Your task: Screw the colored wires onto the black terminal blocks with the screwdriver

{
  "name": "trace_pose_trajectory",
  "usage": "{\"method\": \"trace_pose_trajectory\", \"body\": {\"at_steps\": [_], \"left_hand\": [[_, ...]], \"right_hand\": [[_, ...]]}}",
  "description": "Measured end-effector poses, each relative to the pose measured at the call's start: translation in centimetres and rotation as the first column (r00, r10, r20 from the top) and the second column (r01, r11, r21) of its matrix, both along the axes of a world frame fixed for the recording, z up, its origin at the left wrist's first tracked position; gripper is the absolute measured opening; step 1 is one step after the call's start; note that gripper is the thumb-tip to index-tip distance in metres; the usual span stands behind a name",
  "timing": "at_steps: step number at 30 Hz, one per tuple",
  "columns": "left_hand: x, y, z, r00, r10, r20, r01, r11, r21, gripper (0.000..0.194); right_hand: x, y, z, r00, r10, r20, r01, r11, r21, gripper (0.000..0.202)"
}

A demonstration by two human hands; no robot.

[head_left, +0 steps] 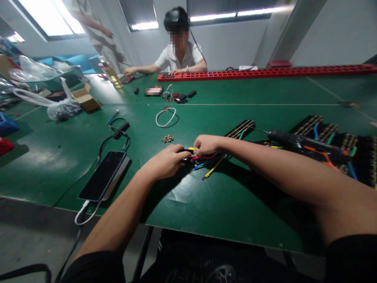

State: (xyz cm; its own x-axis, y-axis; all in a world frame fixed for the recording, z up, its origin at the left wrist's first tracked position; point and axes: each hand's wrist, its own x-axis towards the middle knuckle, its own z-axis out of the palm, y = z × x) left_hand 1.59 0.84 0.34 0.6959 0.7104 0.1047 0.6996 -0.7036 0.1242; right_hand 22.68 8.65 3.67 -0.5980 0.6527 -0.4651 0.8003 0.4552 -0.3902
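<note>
Small dark block (187,160) on the green bench (206,208), yellow and blue wires (214,167) with metal tips beside it, left hand (165,161) holding the block, right hand (207,144) close by, grip narrow, its hold too hidden to tell

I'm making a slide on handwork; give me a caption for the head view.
Left hand and right hand at coloured wires, near brass-coloured pieces on a green table.

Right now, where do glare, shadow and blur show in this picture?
Head view: glare whitens the upper-left window; head view: dark shadows on the green table beside the left hand and beneath the right forearm; head view: the standing person looks blurred.
</note>
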Motion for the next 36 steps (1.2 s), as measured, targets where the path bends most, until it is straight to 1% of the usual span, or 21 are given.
{"method": "trace_pose_trajectory", "body": {"at_steps": [4,9,13,18,25,30,33,36], "left_hand": [[0.5,-0.5,0.3,0.998,0.042,-0.045,-0.041,0.999,0.030,0.037],[0.7,-0.7,0.0,0.998,0.063,-0.013,-0.063,0.998,0.012,0.042],[0.7,-0.7,-0.1,0.998,0.065,-0.009,-0.065,0.998,0.010,0.040],[0.9,-1.0,0.3,0.994,0.099,-0.040,-0.098,0.995,0.016,0.043],[1.2,-1.2,0.8,0.987,0.133,-0.093,-0.131,0.991,0.031,0.043],[1.2,-1.1,0.8,0.985,0.141,-0.103,-0.138,0.990,0.036,0.044],[1.1,-1.1,0.7,0.987,0.133,-0.094,-0.131,0.991,0.032,0.046],[0.9,-1.0,0.7,0.989,0.122,-0.090,-0.119,0.992,0.031,0.047]], "right_hand": [[0.1,0.0,-0.2,1.000,-0.005,0.002,0.005,1.000,0.013,0.027],[0.2,0.0,-0.5,1.000,-0.011,-0.012,0.011,1.000,0.023,0.026],[0.2,0.2,-0.6,1.000,-0.013,-0.016,0.013,1.000,0.006,0.027],[0.3,0.2,-0.4,1.000,0.003,-0.022,-0.004,1.000,-0.023,0.026],[0.2,-0.1,0.5,0.999,0.031,-0.014,-0.031,0.999,-0.018,0.028],[0.4,-0.4,1.3,0.999,0.040,-0.008,-0.039,0.998,0.044,0.028],[1.4,-0.4,2.5,1.000,0.004,-0.016,-0.002,0.994,0.109,0.030],[3.7,-0.4,4.4,0.995,-0.052,-0.080,0.062,0.989,0.133,0.029]]}}
